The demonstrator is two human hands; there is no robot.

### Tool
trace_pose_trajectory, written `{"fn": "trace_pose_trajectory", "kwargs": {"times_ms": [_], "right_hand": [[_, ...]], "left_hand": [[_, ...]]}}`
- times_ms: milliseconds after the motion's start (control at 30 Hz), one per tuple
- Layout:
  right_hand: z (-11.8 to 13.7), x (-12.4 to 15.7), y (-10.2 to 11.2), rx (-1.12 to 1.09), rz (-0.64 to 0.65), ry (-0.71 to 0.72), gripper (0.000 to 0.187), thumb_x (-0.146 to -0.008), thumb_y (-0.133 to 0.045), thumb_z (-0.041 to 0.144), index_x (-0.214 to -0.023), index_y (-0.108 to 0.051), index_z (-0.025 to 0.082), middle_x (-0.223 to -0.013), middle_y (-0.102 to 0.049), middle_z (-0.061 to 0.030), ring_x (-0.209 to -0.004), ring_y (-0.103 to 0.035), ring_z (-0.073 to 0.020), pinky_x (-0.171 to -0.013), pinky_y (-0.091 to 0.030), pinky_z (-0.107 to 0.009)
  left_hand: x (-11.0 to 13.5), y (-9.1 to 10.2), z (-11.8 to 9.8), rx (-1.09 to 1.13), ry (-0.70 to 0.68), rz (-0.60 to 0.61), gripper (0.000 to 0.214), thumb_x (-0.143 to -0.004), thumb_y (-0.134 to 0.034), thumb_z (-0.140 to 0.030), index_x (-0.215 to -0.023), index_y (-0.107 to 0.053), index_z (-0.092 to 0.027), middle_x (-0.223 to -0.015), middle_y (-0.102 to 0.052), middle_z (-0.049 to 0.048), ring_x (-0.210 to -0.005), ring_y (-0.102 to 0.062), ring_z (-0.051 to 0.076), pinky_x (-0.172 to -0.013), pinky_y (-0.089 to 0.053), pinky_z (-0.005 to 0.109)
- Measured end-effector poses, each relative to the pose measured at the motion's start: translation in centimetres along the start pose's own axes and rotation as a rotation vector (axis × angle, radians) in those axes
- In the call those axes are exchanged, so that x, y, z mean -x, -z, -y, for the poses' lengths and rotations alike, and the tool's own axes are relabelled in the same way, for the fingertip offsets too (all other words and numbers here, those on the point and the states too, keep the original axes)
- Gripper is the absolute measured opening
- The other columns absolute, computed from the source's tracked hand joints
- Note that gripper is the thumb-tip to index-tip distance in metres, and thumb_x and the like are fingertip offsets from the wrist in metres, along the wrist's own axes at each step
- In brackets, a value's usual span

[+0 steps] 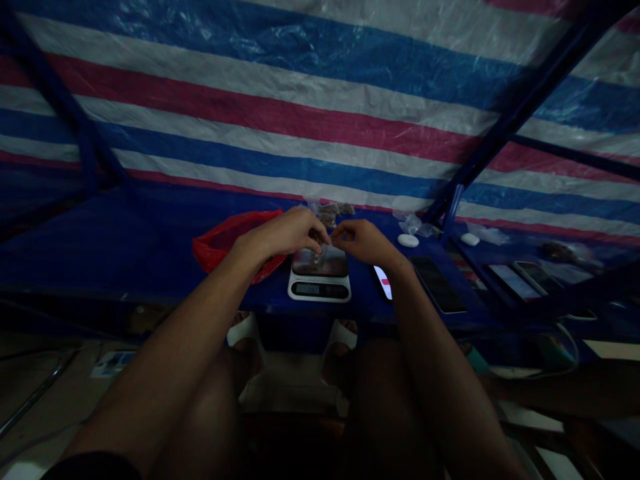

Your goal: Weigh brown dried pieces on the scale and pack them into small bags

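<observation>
A small digital scale (320, 291) with a white body, lit display and metal-looking pan stands at the table's front edge. On the pan is a small clear container or bag (318, 259), too dim to tell which. Just above it, my left hand (299, 230) curls in from the left with its fingers closed in a pinch. My right hand (364, 240) comes from the other side, thumb and fingertips pressed together, close to the left fingertips. Whatever either pinch holds is too small and dark to make out. Behind the hands lie clear bags of small brownish pieces (330, 217).
A red plastic bag (215, 243) lies open left of the scale. To the right are a lit phone (383, 281), a dark phone (437, 283) and a white case (408, 241). Blue frame bars and a striped sheet (280, 120) rise behind the blue table (100, 247).
</observation>
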State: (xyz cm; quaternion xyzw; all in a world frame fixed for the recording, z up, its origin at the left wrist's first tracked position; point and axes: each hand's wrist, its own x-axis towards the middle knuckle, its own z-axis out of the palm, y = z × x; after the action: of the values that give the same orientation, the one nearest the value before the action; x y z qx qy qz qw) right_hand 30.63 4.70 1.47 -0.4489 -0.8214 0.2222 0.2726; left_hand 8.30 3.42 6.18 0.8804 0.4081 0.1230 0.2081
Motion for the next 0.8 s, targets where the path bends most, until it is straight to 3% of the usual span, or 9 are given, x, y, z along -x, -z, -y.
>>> {"fn": "trace_pose_trajectory", "kwargs": {"times_ms": [267,600,800], "right_hand": [[0.6,-0.1,0.1,-0.064,-0.065,-0.018,0.015,-0.083,-0.069,0.021,-0.094,-0.078,0.016,-0.092,-0.080,-0.0080,-0.083,-0.071,-0.0202,-0.074,-0.051,-0.031],[0.4,0.3,0.5,-0.106,-0.099,-0.025,0.015,-0.081,-0.070,0.026,-0.089,-0.077,0.015,-0.090,-0.079,-0.0078,-0.080,-0.068,-0.0195,-0.074,-0.052,-0.031],[1.0,0.3,0.2,-0.184,-0.061,-0.001,0.017,-0.081,-0.072,0.030,-0.088,-0.076,0.015,-0.088,-0.078,-0.0076,-0.081,-0.069,-0.0194,-0.077,-0.053,-0.032]], "left_hand": [[-0.3,-0.3,-0.1,0.049,0.012,0.007,0.030,-0.083,-0.075,-0.013,-0.112,-0.082,-0.018,-0.107,-0.083,0.0053,-0.094,-0.076,0.020,-0.084,-0.054,0.026],[-0.5,-1.6,0.9,0.165,-0.053,-0.094,0.025,-0.087,-0.074,-0.026,-0.109,-0.080,-0.016,-0.104,-0.082,0.0064,-0.090,-0.074,0.020,-0.078,-0.054,0.027],[0.8,-0.6,0.9,0.123,-0.052,-0.211,0.025,-0.095,-0.065,-0.030,-0.109,-0.081,-0.016,-0.105,-0.081,0.0069,-0.090,-0.073,0.019,-0.083,-0.053,0.029]]}}
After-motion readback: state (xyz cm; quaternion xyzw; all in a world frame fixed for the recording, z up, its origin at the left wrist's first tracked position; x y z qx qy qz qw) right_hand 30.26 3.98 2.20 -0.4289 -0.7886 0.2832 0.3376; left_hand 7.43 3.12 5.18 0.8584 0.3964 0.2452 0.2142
